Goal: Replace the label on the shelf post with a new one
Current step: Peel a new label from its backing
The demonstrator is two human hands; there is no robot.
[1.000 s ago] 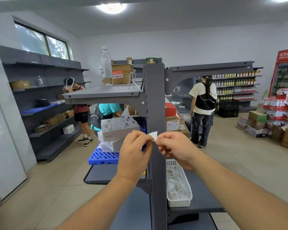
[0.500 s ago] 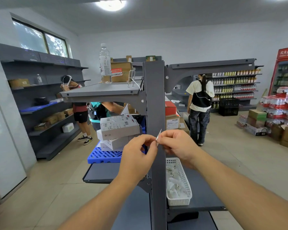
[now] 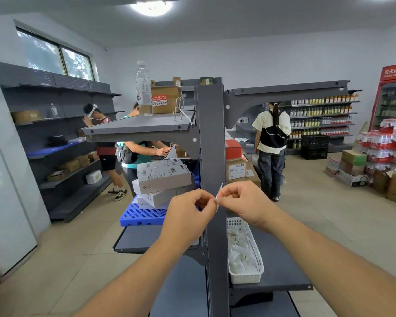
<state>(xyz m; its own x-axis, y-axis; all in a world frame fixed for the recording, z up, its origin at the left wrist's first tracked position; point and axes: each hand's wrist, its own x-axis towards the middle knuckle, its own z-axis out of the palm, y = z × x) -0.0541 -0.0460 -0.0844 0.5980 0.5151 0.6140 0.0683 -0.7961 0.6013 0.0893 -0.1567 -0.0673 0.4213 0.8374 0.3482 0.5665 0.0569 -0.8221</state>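
Note:
A dark grey shelf post rises straight in front of me. Both hands meet just before it at chest height. A small white label is seen nearly edge-on, pinched between the fingertips of my left hand and my right hand. No label shows on the bare face of the post above my hands; the part behind my hands is hidden.
A white basket of paper scraps sits on the lower right shelf. A water bottle and a cardboard box stand on the top left shelf. White boxes are stacked on a blue pallet. Three people stand beyond the shelving.
The label has turned from facing me to nearly edge-on between my fingertips. My hands have stayed close together in front of the post.

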